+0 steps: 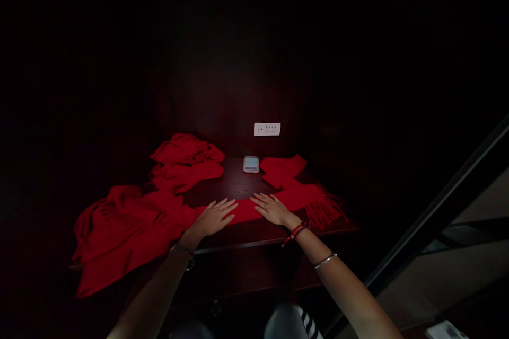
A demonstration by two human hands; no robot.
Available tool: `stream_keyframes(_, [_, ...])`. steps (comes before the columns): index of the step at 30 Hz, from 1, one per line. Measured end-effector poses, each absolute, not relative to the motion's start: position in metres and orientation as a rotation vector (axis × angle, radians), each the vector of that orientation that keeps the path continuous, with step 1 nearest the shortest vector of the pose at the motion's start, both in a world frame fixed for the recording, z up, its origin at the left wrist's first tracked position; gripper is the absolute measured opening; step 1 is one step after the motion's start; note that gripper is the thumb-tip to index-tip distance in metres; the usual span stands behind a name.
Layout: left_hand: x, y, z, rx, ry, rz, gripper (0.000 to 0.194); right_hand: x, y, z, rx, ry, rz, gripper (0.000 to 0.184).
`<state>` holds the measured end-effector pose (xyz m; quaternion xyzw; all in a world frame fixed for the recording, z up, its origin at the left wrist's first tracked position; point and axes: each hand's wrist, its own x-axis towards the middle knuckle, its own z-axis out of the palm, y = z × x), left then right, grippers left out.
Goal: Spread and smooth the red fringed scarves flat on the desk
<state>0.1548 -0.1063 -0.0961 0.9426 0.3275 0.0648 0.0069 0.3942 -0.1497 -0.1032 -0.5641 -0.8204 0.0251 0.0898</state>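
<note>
On the glossy dark brown wooden desktop (pixel 238 241) we see a small pale rectangular device with a grey screen (pixel 251 164), near the back and clear of both hands. Above it, a white rectangular plastic socket plate (pixel 267 129) is set on the dark wall. A rumpled red fabric heap (pixel 186 164) lies back left, and a larger creased red cloth pile (pixel 127 222) crowds the front left and overhangs the edge. A folded red fabric piece (pixel 282 169) sits back right. Our strip, a flat red fringed scarf (pixel 246 212), runs along the front, smooth in the middle, its tassels spread at right; its left end seems to merge into the pile. Our left hand (pixel 217 217) and right hand (pixel 272 209) rest on it, fingers extended, grasping nothing.
</note>
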Motion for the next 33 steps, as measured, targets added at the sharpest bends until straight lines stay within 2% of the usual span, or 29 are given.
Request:
stream_keyframes(7, [0.156, -0.104, -0.098, 2.924, 1.069, 0.195, 0.048, 0.42, -0.153, -0.101, -1.858, -2.3, 0.056, 0.051])
stream_keyframes(15, [0.157, -0.101, -0.099, 2.909, 1.079, 0.154, 0.051, 0.366, -0.162, -0.096, -1.595, -2.467, 0.124, 0.055])
stream_keyframes(21, [0.157, -0.103, -0.094, 2.906, 1.078, 0.123, 0.051, 0.419, -0.161, -0.086, -1.957, -2.414, 0.279, 0.057])
stream_keyframes(24, [0.157, -0.099, -0.097, 2.907, 1.074, 0.129, 0.053, 0.435, -0.163, -0.077, -2.078, -2.336, 0.236, 0.058])
stream_keyframes(29, [0.155, -0.098, -0.097, 2.911, 1.085, 0.123, 0.054, 0.398, -0.167, -0.08, -1.751, -2.452, 0.228, 0.061])
stream_keyframes(33, [0.152, -0.103, -0.089, 2.917, 1.098, 0.065, 0.054, 0.395, -0.169, -0.087, -1.782, -2.489, 0.259, 0.061])
